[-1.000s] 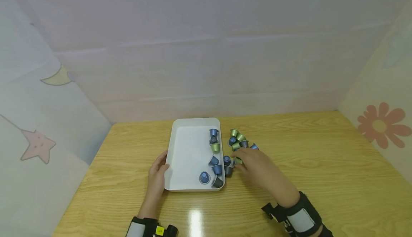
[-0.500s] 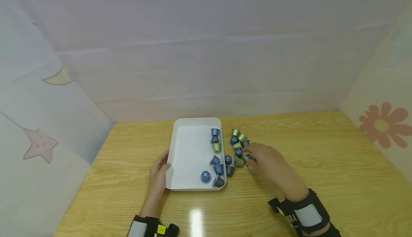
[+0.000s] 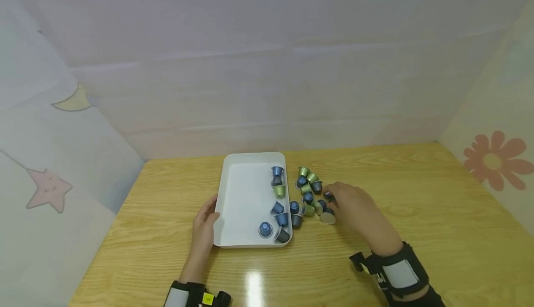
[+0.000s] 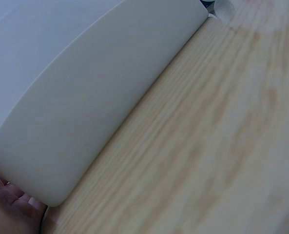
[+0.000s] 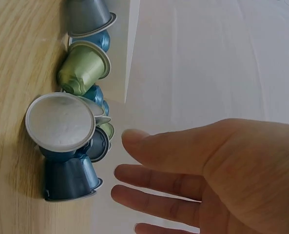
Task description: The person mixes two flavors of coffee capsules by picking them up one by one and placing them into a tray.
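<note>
My left hand grips the left rim of a white tray, thumb over the edge; in the left wrist view the fingers show below the tray's side. Several coffee capsules lie along the tray's right side, one green, the others blue or dark. My right hand is over the right edge of a capsule pile, beside a dark capsule. In the right wrist view its thumb and fingers are spread, holding nothing, a gap away from a dark blue capsule. A capsule with its silver lid outward lies above that.
On the wooden table, several green, blue and dark capsules lie in a loose pile right of the tray; a dark one is against its wall. A pale curtain-like backdrop stands behind the table.
My right hand has moved rightward across the pile, uncovering green and blue capsules and a silver-lidded one. My left hand and the tray have stayed in place.
</note>
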Motion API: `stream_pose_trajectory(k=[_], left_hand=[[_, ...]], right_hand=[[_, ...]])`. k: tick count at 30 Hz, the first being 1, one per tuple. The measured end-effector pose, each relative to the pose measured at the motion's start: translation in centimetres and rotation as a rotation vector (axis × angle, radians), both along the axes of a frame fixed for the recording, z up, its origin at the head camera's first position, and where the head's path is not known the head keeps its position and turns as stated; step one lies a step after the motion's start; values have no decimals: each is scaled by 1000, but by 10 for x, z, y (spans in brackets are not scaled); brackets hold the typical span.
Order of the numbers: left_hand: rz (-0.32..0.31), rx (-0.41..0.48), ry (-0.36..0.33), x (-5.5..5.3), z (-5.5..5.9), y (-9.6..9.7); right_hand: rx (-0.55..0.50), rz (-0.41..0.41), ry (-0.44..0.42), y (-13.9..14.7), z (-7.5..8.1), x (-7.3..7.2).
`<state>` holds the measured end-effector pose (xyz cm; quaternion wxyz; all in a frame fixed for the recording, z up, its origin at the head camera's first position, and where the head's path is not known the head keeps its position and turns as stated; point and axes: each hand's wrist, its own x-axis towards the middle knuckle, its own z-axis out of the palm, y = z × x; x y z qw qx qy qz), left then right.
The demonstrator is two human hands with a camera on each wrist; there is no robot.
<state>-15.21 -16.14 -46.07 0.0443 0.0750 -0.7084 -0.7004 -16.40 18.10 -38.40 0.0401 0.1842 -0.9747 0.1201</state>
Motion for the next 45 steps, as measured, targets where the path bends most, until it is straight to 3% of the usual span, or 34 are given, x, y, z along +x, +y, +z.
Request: stream_pose_trajectory(k=[16, 25, 45], left_hand=[[-30, 43, 30, -3, -2, 1], [-14, 7, 18, -3, -4, 0], [-11, 30, 19, -1, -1, -1]], right_hand=[[73, -49, -41, 11, -5, -1], [66, -98, -163, 13, -8, 0], [58, -101, -224, 11, -21, -8]])
